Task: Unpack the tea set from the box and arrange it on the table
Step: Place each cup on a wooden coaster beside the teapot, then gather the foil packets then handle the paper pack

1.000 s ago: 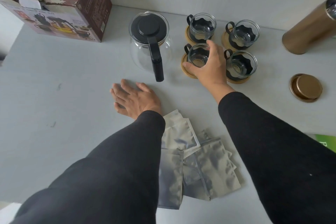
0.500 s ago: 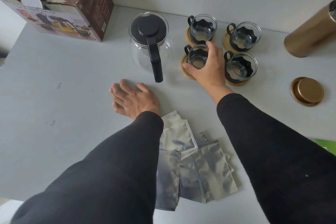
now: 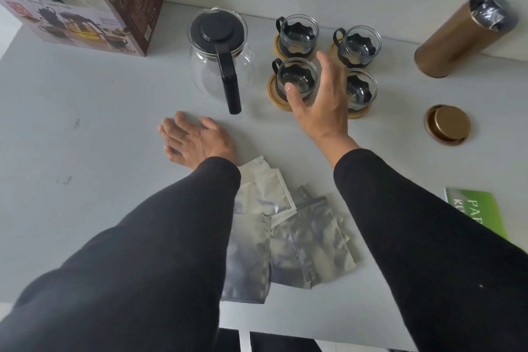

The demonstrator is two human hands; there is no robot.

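A glass teapot (image 3: pixel 220 66) with a black lid and handle stands at the back of the grey table (image 3: pixel 85 137). To its right, several glass cups in black holders sit on round wooden coasters. My right hand (image 3: pixel 320 103) hovers open just above the near-left cup (image 3: pixel 297 77), fingers spread and off the glass, and it hides part of the near-right cup (image 3: pixel 360 88). My left hand (image 3: pixel 197 140) lies flat and open on the table in front of the teapot. The red-brown tea set box (image 3: pixel 85 3) stands open at the back left.
A gold canister (image 3: pixel 463 37) lies on its side at the back right, its gold lid (image 3: pixel 447 124) on the table nearby. Several silver foil pouches (image 3: pixel 285 231) lie between my forearms. A green leaflet (image 3: pixel 474 208) sits at the right edge. A wall runs behind the table.
My right hand has let go of the near-left cup and lifted off it with fingers spread. My left hand has stayed flat on the table.
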